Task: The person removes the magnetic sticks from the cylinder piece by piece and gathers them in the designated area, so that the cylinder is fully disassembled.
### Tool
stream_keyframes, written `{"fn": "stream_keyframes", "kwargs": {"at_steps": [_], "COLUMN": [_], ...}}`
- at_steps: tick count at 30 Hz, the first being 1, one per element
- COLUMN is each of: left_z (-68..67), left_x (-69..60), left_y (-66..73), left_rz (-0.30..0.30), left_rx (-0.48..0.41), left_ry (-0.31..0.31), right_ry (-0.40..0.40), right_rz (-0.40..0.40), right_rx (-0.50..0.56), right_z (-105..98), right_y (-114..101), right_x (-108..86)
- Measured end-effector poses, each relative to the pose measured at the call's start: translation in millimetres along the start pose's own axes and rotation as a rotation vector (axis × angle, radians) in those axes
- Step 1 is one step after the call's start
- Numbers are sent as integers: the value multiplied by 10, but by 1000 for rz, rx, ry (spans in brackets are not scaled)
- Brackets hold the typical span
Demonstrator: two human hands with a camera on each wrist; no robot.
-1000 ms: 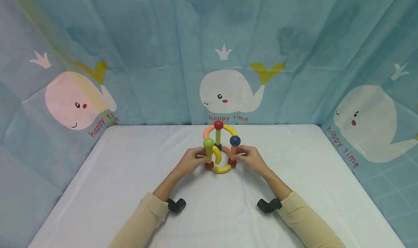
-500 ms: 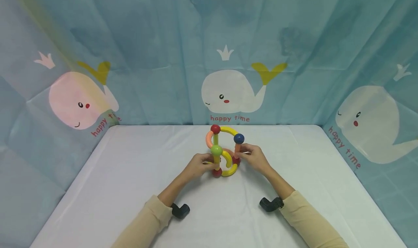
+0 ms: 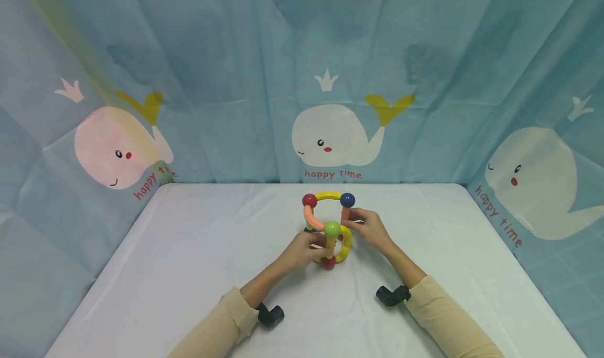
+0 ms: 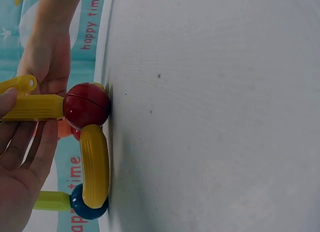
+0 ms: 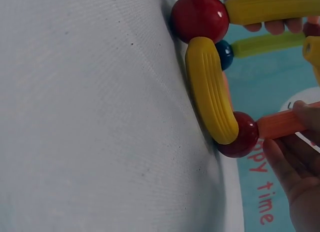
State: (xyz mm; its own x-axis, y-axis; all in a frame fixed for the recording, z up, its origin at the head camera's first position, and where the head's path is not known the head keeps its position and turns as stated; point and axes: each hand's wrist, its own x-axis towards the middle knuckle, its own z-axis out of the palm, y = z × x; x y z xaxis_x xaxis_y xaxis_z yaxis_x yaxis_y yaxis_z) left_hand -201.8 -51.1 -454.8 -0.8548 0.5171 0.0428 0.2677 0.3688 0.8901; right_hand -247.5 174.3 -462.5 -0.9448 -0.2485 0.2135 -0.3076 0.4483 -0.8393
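A ball-and-rod building toy (image 3: 329, 195) stands on the white table between both hands. Its upper corners are a red ball (image 3: 309, 201), a dark blue ball (image 3: 347, 199) and a green ball (image 3: 332, 229), linked by curved yellow and orange rods. My left hand (image 3: 302, 250) pinches the upright yellow rod (image 4: 37, 107) under the green ball. With thumb and fingers, my right hand (image 3: 370, 229) holds the upright orange rod (image 5: 280, 124) under the blue ball. A short curved yellow piece (image 4: 20, 85) hangs beside the left hand, its end showing a hole. Red and blue balls form the base.
A white cloth covers the table (image 3: 189, 253). Behind it and at both sides hangs a blue curtain (image 3: 226, 85) printed with whales. A black curved mount sits at each wrist, by the beige sleeves (image 3: 217, 321).
The toy has turned on the table: its green-ball corner swung right and nearer with the left hand, while the red top ball came left and nearer. The right hand shifted slightly, keeping its hold.
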Motion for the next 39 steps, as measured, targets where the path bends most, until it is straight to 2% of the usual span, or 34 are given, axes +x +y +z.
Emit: {"fn": "stream_keyframes", "kwargs": {"at_steps": [8,17,20,23,27,31,33,35,37,39], "left_z": [-2,5,-48,-186,-464,-751,-860,-922,-931,-889], "left_x": [-21,-2,-37,-136,-306,-419,-437,-433,-412,-373], "left_y": [22,32,52,49,-12,17,88,187,300,402], "left_rz": [27,26,12,-5,-17,16,73,146,222,285], "left_rx": [7,0,-14,-12,27,81,123,172,225,288], "left_ry": [-8,-18,-20,-1,103,296,385,438,451,429], "right_ry": [-3,-13,-15,-17,-4,32,41,32,9,-21], "right_rz": [6,13,15,34,72,86,91,91,86,81], "right_rx": [0,-6,-11,-26,-46,-56,-57,-43,-22,8], "right_z": [-1,-35,-56,-88,-193,-342,-400,-435,-447,-437], "right_y": [14,17,18,17,2,-38,-74,-113,-158,-200], "right_x": [-6,-25,-47,-76,-151,-238,-277,-308,-337,-362]}}
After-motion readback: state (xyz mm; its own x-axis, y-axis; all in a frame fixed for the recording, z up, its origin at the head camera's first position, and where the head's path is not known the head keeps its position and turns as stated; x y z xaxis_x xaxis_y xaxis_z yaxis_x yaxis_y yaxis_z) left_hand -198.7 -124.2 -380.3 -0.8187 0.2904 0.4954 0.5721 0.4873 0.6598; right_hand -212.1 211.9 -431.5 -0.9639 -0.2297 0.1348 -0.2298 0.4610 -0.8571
